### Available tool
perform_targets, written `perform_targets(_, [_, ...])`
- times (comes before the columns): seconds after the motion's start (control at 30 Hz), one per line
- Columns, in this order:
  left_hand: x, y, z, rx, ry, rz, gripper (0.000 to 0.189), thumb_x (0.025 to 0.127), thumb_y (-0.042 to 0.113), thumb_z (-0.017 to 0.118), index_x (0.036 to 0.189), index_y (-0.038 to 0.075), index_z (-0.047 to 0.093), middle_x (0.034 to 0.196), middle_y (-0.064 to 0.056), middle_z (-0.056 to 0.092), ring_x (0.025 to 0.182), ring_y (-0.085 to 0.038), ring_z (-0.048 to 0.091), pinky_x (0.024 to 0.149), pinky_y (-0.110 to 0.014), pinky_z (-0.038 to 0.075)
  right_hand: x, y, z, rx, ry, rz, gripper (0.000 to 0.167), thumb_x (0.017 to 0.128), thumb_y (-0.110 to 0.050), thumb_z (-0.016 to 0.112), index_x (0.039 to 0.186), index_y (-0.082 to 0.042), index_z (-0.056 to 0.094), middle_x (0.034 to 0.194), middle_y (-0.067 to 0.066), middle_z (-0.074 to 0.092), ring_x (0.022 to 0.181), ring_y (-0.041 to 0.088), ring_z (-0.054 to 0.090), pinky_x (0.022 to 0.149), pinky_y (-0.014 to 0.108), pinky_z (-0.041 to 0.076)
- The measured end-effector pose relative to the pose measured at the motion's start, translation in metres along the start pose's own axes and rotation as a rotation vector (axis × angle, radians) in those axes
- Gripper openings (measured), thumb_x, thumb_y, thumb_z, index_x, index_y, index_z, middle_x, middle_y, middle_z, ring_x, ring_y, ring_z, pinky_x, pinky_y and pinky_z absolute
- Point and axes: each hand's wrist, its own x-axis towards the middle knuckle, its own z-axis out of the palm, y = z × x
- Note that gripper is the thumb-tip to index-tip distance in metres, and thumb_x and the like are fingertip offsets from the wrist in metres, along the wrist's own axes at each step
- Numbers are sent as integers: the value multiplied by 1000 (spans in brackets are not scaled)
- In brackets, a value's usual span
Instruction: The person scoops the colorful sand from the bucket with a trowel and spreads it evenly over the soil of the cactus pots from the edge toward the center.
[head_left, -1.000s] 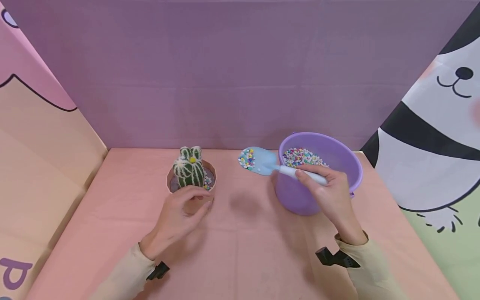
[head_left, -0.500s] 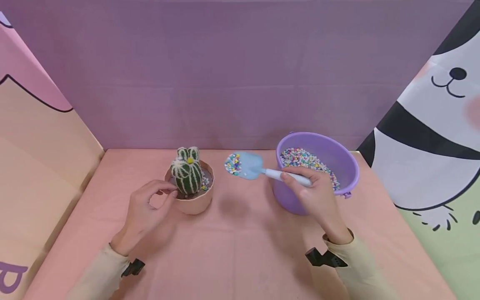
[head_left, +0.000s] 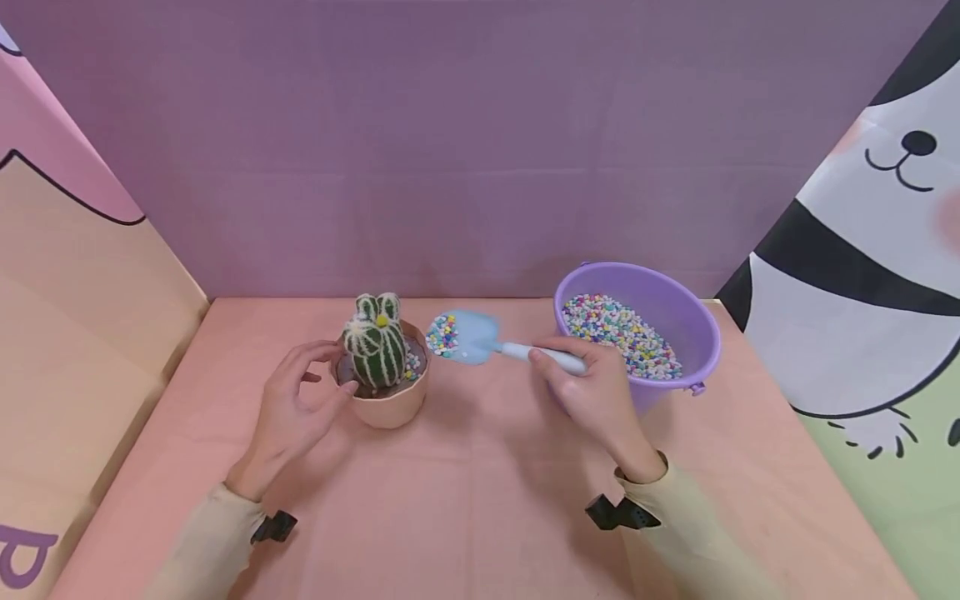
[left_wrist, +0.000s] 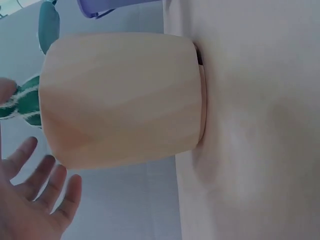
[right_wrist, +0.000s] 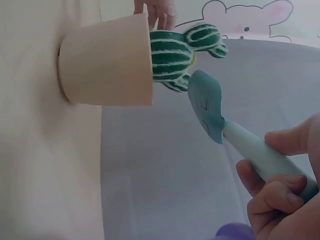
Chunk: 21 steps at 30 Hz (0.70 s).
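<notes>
In the head view, my right hand point(head_left: 600, 404) grips the white handle of a small blue trowel point(head_left: 477, 337). Colourful beads point(head_left: 442, 336) lie at the tip of its blade, held close to the right rim of a peach flowerpot point(head_left: 390, 410). A green cactus point(head_left: 378, 360) with white stripes and a yellow dot stands in that pot, with some beads beside its base. My left hand point(head_left: 288, 417) is at the pot's left side, fingers spread and loosely bent by the rim. The left wrist view shows these fingers point(left_wrist: 42, 182) beside the pot's upper edge.
A purple bucket point(head_left: 693, 342), part-filled with multicoloured beads point(head_left: 622, 333), stands on the right behind my right hand. Pink cloth point(head_left: 465, 500) covers the table. A purple backdrop point(head_left: 480, 150) rises behind, with printed panels at both sides.
My right hand has carried the trowel leftward from beside the bucket to the pot. My left hand has moved from in front of the pot to its left side.
</notes>
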Motion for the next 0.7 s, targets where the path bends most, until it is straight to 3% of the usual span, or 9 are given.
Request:
perform_targets(0.23, [3,-5,3,35,-118,-60,69,87,18,85,149,5,56,158,-16,52,142,-34,50,99,-53,49,4,-1,18,18,5,16,19,93,-14,81,110,-7,84,104,11,82,83,20,67,73,26,51])
perform_targets(0.7, [12,-12,3,37,-242,-113,92,84,29,89,160,5,43,159,-18,49,143,-37,47,105,-60,48,11,4,42,34,-31,55,24,94,-19,80,116,-10,83,110,10,81,82,20,67,68,26,52])
